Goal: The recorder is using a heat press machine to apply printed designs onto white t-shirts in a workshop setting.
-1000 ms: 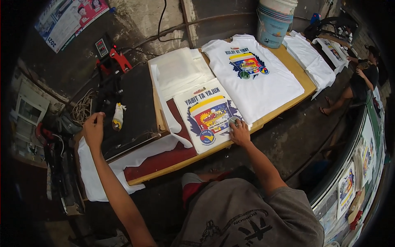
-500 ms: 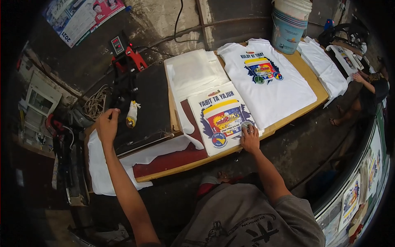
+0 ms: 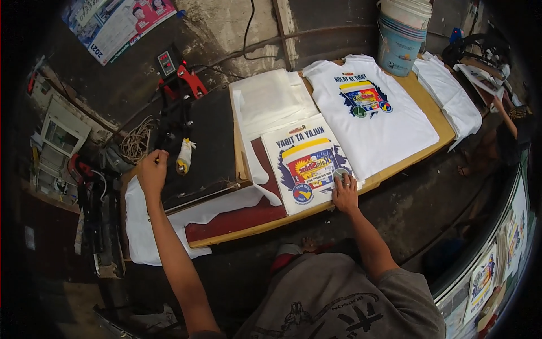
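My left hand (image 3: 152, 174) is at the left edge of the heat press (image 3: 206, 133), fingers curled together. What they hold, if anything, is hidden. A handle wrapped in white and yellow (image 3: 185, 155) lies on top of the black press, just right of that hand. My right hand (image 3: 345, 195) rests at the right edge of a stack of printed transfer sheets (image 3: 302, 151), fingers closed on a small round grey thing (image 3: 340, 173), possibly a tape roll. The top sheet shows a mirrored, colourful bucket design.
Right of the sheets lies a white shirt (image 3: 389, 130) with a matching print. Pale blank sheets (image 3: 271, 101) are behind the stack. A bucket (image 3: 400, 45) stands at the back, with folded white shirts (image 3: 451, 93) beside it. Another person (image 3: 514, 121) works at the far right.
The view has shifted slightly. Both my hands keep nearly the same places. At the far right, the other person's arm and the printed white item there have changed position.
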A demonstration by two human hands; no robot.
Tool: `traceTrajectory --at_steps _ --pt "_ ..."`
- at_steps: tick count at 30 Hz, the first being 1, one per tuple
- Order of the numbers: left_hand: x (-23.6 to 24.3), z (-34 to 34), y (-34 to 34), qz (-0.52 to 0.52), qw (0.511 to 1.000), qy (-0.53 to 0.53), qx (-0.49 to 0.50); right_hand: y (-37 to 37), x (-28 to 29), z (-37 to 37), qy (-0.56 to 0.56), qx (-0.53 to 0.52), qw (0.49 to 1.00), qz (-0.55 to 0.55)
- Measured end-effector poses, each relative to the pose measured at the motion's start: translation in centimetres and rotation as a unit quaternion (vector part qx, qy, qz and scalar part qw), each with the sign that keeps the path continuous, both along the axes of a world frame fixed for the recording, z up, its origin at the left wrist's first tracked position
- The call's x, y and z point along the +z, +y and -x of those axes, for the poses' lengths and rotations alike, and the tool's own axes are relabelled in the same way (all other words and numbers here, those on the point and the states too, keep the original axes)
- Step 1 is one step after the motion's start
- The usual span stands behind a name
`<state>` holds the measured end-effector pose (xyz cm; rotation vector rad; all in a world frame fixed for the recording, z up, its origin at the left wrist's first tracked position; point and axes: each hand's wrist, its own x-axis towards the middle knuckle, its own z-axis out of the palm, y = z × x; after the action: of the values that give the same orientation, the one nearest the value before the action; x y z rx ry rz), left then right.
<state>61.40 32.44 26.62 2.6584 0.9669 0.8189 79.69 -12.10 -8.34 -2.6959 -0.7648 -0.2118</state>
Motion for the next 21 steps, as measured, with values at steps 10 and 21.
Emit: traceTrajectory --at_steps 10,21 --pt "0.6 -0.1 -0.7 -0.003 1.0 0.008 -0.002 -0.1 -0.2 -0.2 0.002 -0.004 0.999 0.034" --pt "0.3 0.3 -0.1 -0.015 1.0 0.019 0.004 0.5 4.9 -1.4 0.128 0.043 0.982 0.135"
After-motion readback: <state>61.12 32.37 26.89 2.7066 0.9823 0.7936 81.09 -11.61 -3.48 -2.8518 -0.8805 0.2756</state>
